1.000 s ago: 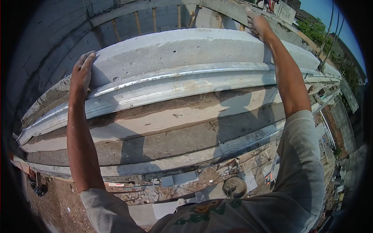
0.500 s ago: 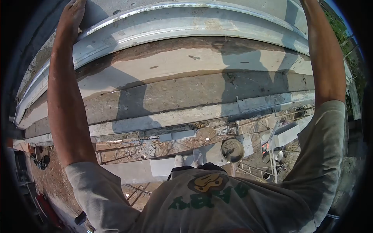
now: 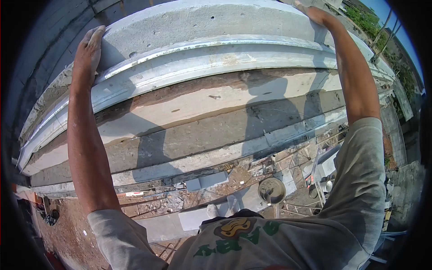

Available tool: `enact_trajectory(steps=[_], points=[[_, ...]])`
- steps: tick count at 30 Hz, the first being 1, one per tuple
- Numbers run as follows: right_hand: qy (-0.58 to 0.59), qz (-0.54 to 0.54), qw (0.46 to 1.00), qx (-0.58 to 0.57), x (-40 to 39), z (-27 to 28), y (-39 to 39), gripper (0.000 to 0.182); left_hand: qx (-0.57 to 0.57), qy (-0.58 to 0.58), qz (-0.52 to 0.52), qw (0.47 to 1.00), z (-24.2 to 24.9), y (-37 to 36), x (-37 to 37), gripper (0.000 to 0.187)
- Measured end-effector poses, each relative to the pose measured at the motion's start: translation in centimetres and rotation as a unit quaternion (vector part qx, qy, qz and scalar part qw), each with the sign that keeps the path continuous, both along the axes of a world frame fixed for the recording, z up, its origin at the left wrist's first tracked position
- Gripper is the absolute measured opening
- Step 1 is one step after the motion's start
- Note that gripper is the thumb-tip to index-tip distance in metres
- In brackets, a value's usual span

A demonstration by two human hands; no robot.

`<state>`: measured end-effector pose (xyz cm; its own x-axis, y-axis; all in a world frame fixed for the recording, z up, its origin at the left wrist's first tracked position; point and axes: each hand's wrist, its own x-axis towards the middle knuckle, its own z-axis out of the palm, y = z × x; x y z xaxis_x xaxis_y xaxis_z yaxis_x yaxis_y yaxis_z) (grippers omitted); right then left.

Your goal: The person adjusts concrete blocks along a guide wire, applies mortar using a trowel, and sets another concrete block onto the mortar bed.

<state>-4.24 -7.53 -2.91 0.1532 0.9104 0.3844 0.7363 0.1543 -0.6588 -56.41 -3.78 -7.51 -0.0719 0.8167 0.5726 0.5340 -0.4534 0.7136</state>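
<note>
The left hand (image 3: 88, 49) lies flat against the left end of a big grey concrete block (image 3: 202, 22), with its fingers straight and close together; it presses on the block and does not curl round it; the right hand (image 3: 317, 14) is up at the far right end of the same block, with its fingers bent over the top edge; both arms reach up and out, and the block sits between the two hands, high up near the top of the view; the block is long and pale, with small holes in its face; just under it runs a shiny metal rail (image 3: 216, 54), which touches its lower edge; below that come long steps of a concrete ledge (image 3: 202, 130), some in sun and some in shadow; far down lies dirt ground with a round bucket (image 3: 272, 190); the person wears a grey shirt (image 3: 288, 243) with a yellow and green print.
</note>
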Motion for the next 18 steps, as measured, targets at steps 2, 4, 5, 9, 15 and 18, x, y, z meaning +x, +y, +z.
enact_trajectory(steps=[2, 4, 5, 9, 15, 18], points=[[-0.183, -0.063, 0.976, -0.101, 2.0, 0.8, 2.7, 0.081, -0.007, -0.002, 0.003, 1.000, 0.1, -0.1, 0.0, 0.051], [-0.271, -0.124, 0.942, -0.151, 3.3, 1.3, 4.3, 0.087, -0.015, 0.009, 0.003, 1.000, 0.0, 0.7, -0.5, 0.053], [-0.290, -0.160, 0.934, -0.136, 3.6, 1.3, 4.9, 0.087, -0.001, 0.016, 0.008, 1.000, 0.0, 1.1, -0.4, 0.054], [-0.275, -0.175, 0.937, 0.126, 2.3, 0.4, 1.8, 0.068, -0.006, 0.027, 0.019, 0.999, -0.1, 0.8, -1.3, 0.057], [-0.225, -0.018, 0.962, 0.153, -5.6, -7.5, -13.8, 0.041, -0.003, 0.078, 0.050, 0.996, 0.1, 2.6, -1.0, 0.060], [-0.266, -0.012, 0.964, -0.002, -6.0, -12.7, -17.3, 0.039, 0.070, 0.200, 0.148, 0.966, 0.6, 1.6, 0.7, 0.063]])
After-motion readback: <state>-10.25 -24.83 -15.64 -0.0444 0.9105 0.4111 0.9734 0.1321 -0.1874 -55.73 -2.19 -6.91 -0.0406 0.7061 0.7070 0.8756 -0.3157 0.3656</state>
